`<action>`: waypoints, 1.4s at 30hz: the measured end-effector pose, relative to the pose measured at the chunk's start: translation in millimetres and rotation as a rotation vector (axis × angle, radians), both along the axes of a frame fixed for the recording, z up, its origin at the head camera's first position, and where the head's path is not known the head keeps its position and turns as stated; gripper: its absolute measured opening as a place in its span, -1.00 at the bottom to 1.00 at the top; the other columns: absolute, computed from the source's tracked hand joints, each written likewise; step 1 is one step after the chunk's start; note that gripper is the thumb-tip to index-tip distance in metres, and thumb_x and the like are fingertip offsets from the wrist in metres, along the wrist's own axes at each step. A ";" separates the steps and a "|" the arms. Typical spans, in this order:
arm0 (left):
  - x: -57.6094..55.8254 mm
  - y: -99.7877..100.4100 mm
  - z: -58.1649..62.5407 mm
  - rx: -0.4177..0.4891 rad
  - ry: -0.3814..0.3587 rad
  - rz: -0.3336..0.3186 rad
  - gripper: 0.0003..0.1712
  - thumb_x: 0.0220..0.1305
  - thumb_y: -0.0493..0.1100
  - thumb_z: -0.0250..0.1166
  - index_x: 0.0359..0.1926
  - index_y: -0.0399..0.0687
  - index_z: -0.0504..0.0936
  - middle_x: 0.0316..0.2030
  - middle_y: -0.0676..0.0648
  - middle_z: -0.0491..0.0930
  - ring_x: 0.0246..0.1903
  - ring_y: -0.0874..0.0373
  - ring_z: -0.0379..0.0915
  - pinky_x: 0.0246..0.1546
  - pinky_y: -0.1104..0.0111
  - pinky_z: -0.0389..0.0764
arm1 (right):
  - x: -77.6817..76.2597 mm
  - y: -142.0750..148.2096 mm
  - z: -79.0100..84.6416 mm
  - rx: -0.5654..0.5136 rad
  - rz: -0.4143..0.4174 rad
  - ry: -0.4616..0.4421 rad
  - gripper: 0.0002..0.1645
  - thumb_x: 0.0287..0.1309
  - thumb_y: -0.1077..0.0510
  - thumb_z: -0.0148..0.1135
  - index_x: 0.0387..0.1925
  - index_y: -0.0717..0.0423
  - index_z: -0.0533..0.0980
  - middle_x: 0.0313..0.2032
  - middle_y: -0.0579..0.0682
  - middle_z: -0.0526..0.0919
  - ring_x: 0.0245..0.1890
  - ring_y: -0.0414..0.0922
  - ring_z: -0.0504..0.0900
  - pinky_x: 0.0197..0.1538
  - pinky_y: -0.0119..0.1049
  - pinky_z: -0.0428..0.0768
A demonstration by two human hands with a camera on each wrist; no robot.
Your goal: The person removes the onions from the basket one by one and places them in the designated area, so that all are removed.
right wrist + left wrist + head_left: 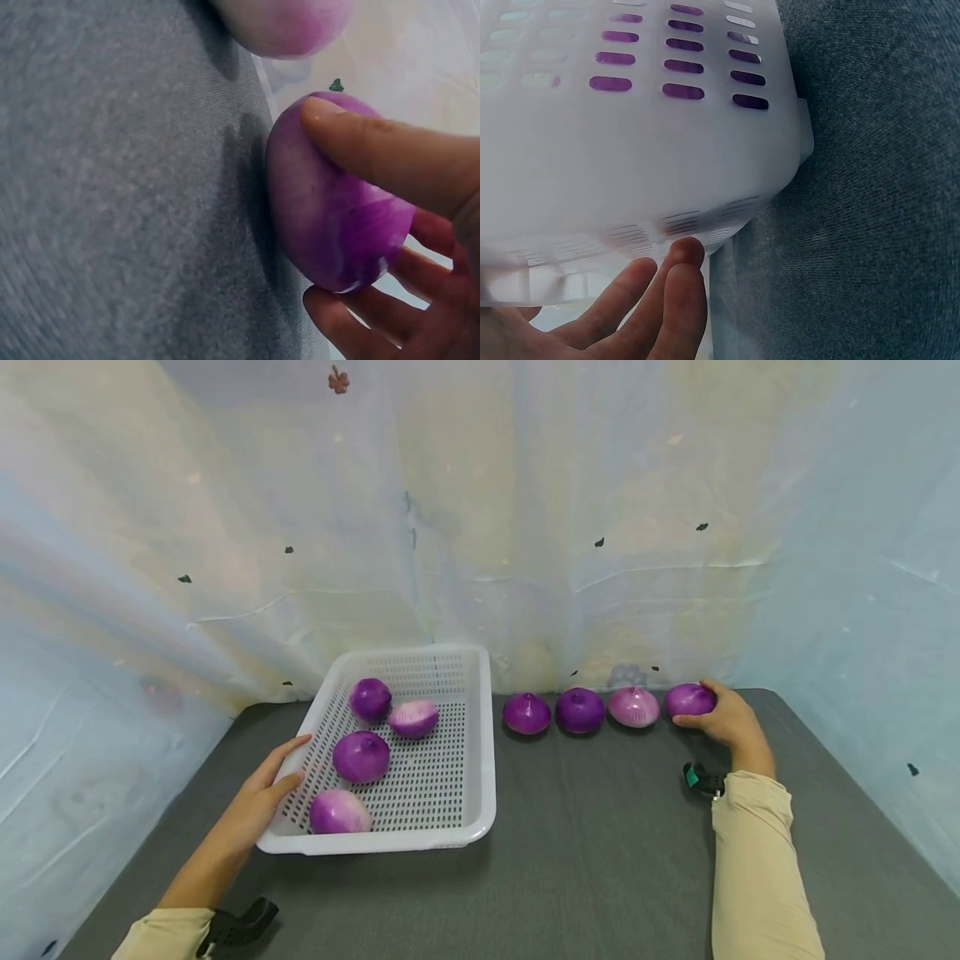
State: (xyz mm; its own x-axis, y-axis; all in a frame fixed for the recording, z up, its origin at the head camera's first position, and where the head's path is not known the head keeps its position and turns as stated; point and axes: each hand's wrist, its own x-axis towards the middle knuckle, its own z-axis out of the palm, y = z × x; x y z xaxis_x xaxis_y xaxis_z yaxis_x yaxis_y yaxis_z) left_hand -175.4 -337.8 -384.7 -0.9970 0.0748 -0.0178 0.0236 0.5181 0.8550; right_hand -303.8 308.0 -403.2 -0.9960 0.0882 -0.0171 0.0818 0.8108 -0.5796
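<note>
My right hand (pixel 723 720) holds a purple onion (pixel 690 700) at the right end of a row along the table's back edge. In the right wrist view, the thumb lies across this onion (pixel 337 202) while the fingers bend round its other side; it sits low, close to the cloth. A white perforated plastic basket (pixel 480 760) stands left of centre, and my left hand (pixel 258 793) grips its left rim. Inside the basket are several onions, among them a dark one (pixel 370 699) and a paler one (pixel 340 812). The left wrist view shows fingers (pixel 682 300) beside the basket wall (pixel 630 165).
Three more onions stand in the row between basket and right hand: one purple (pixel 527 714), one darker (pixel 580 710) and one pinkish (pixel 633 707). Dark grey cloth (pixel 600 860) covers the table. A pale patterned curtain (pixel 480 527) hangs behind and at both sides.
</note>
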 end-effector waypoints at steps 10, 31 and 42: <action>-0.3 -0.6 0.8 0.013 0.007 -0.006 -0.34 0.59 -0.02 -0.12 0.58 0.14 -0.09 0.42 -0.45 0.14 0.07 -0.24 0.54 -0.27 0.11 0.68 | 0.2 0.2 -1.4 -0.008 -0.002 -0.004 0.22 0.12 -0.09 0.41 0.50 0.38 -0.08 0.37 0.63 0.05 0.32 0.57 0.13 0.28 0.44 0.19; 0.3 -0.7 -1.1 0.038 0.007 -0.011 -0.33 0.59 -0.07 -0.11 0.59 0.11 -0.10 0.41 -0.46 0.16 0.01 -0.13 0.58 -0.31 0.17 0.68 | 6.5 1.2 7.5 -0.016 -0.028 -0.003 0.23 0.16 -0.13 0.38 0.51 0.38 -0.12 0.37 0.64 0.05 0.32 0.56 0.13 0.28 0.43 0.22; 0.5 0.4 0.1 0.022 0.008 -0.001 -0.34 0.59 -0.09 -0.11 0.58 0.08 -0.09 0.40 -0.48 0.18 0.03 -0.20 0.59 -0.29 0.15 0.69 | 22.1 -14.3 49.9 -0.136 -0.093 0.079 0.21 0.21 -0.30 0.26 0.58 0.10 -0.16 0.48 0.50 -0.05 0.39 0.53 0.05 0.25 0.48 0.20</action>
